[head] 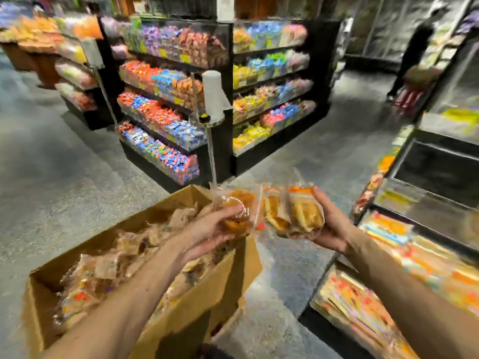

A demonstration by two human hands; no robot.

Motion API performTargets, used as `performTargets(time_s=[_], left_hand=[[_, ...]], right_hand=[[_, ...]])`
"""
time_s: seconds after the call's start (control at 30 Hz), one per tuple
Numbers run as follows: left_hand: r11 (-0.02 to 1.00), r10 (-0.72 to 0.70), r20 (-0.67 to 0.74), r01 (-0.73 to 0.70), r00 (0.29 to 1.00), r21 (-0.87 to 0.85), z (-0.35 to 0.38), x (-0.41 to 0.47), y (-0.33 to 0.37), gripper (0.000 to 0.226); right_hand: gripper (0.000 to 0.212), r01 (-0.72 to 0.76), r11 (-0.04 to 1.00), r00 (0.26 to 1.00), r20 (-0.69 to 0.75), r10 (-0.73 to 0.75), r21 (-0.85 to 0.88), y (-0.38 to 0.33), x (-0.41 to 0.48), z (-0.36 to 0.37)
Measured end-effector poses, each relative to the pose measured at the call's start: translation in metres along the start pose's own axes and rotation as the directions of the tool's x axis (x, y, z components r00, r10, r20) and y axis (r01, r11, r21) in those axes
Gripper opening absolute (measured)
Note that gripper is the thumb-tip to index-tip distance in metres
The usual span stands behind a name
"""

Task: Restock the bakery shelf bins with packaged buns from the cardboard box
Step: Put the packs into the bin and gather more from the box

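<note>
- L hand [207,229] gripped clear-wrapped golden bun pack [239,209] over brown cardboard box [207,291] corner.
- R hand [331,226] cupped two orange-labelled bun packs [293,213].
- Grey floor strip [280,281] lay btwn box & shelf bin [363,307].

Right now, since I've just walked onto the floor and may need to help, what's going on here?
A person is restocking. The left hand grips one packaged bun, and the right hand holds two more packs, all above the open cardboard box, which is full of packs. The shelf bins are at the right; these packs are not yet in them.
</note>
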State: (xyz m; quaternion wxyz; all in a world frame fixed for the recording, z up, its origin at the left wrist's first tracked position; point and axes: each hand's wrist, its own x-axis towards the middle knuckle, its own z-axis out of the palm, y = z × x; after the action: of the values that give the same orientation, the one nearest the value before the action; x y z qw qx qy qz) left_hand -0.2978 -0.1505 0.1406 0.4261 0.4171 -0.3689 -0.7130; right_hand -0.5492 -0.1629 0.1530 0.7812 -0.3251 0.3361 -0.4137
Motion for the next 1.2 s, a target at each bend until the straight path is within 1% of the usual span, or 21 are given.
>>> performTargets(time_s=[0.07,0.13,0.2,0.23,0.3,0.33,0.4,0.47,0.57,0.6,0.67,0.7,0.73,0.8,0.87,0.9,0.97,1.0,1.07,1.13,1.2], left_hand=[[1.000,-0.009,0.066,0.007,0.998,0.020,0.045,0.013,-0.007,0.023],[0.998,-0.022,0.131,0.014,0.991,0.062,0.095,0.023,-0.018,0.034],[0.996,-0.047,0.174,0.032,0.984,0.087,0.146,0.031,-0.035,0.035],[0.995,-0.056,0.196,0.039,0.979,0.090,0.170,0.034,-0.046,0.043],[0.991,-0.097,0.238,0.071,0.966,0.117,0.224,0.036,-0.068,0.064],[0.989,-0.126,0.274,0.099,0.953,0.112,0.253,0.033,-0.079,0.067],[0.982,-0.187,0.353,0.161,0.917,0.103,0.313,0.025,-0.103,0.056],[0.967,-0.254,0.393,0.226,0.884,0.118,0.371,0.013,-0.126,0.050],[0.954,-0.301,0.445,0.269,0.843,0.134,0.448,0.001,-0.165,0.065],[0.948,-0.319,0.463,0.283,0.827,0.148,0.471,-0.003,-0.176,0.066],[0.931,-0.365,0.496,0.315,0.788,0.184,0.515,-0.011,-0.198,0.049],[0.923,-0.384,0.515,0.322,0.766,0.210,0.534,-0.013,-0.209,0.042],[0.907,-0.420,0.522,0.337,0.743,0.251,0.553,-0.015,-0.219,0.042],[0.870,-0.490,0.526,0.351,0.696,0.347,0.584,-0.016,-0.239,0.056],[0.838,-0.538,0.533,0.345,0.653,0.422,0.611,-0.012,-0.255,0.072],[0.822,-0.555,0.519,0.332,0.650,0.462,0.624,-0.010,-0.262,0.073],[0.813,-0.536,0.494,0.261,0.684,0.521,0.648,-0.002,-0.277,0.056],[0.816,-0.495,0.492,0.189,0.716,0.546,0.659,0.004,-0.284,0.042],[0.791,-0.440,0.511,0.049,0.738,0.610,0.680,0.022,-0.297,0.024],[0.778,-0.435,0.556,-0.016,0.708,0.629,0.703,0.042,-0.308,0.021],[0.775,-0.460,0.599,-0.033,0.655,0.632,0.728,0.060,-0.313,0.027]], right_hand=[[0.070,0.095,0.995,0.992,-0.083,-0.094,0.010,-0.015,-0.045,-0.022],[0.043,0.191,0.981,0.964,-0.195,-0.183,0.023,-0.029,-0.095,-0.045],[0.045,0.267,0.961,0.929,-0.282,-0.240,0.064,-0.039,-0.145,-0.077],[0.048,0.292,0.955,0.913,-0.313,-0.262,0.054,-0.042,-0.171,-0.094],[0.072,0.310,0.951,0.890,-0.355,-0.287,0.011,-0.048,-0.223,-0.129],[0.079,0.314,0.949,0.873,-0.393,-0.289,0.001,-0.049,-0.250,-0.149],[0.083,0.352,0.936,0.832,-0.462,-0.308,0.010,-0.051,-0.305,-0.185],[0.083,0.392,0.920,0.797,-0.506,-0.330,0.017,-0.054,-0.357,-0.213],[0.080,0.474,0.880,0.739,-0.556,-0.380,0.030,-0.056,-0.429,-0.250],[0.074,0.489,0.872,0.720,-0.579,-0.383,0.032,-0.057,-0.451,-0.258],[0.055,0.520,0.853,0.675,-0.634,-0.377,0.047,-0.057,-0.490,-0.274],[0.053,0.536,0.843,0.651,-0.662,-0.371,0.054,-0.057,-0.508,-0.283],[0.053,0.546,0.836,0.636,-0.677,-0.369,0.057,-0.057,-0.524,-0.291],[0.061,0.567,0.823,0.625,-0.673,-0.395,0.043,-0.056,-0.550,-0.305],[0.078,0.591,0.805,0.618,-0.670,-0.410,0.053,-0.055,-0.570,-0.322],[0.079,0.609,0.791,0.607,-0.676,-0.419,0.055,-0.055,-0.579,-0.331],[0.072,0.637,0.769,0.580,-0.690,-0.434,0.052,-0.059,-0.591,-0.348],[0.065,0.651,0.757,0.561,-0.704,-0.434,0.052,-0.062,-0.595,-0.359],[0.050,0.676,0.734,0.510,-0.756,-0.410,0.058,-0.069,-0.603,-0.382],[0.055,0.681,0.729,0.476,-0.798,-0.369,0.068,-0.077,-0.609,-0.408],[0.059,0.664,0.745,0.451,-0.831,-0.326,0.069,-0.087,-0.616,-0.436]])
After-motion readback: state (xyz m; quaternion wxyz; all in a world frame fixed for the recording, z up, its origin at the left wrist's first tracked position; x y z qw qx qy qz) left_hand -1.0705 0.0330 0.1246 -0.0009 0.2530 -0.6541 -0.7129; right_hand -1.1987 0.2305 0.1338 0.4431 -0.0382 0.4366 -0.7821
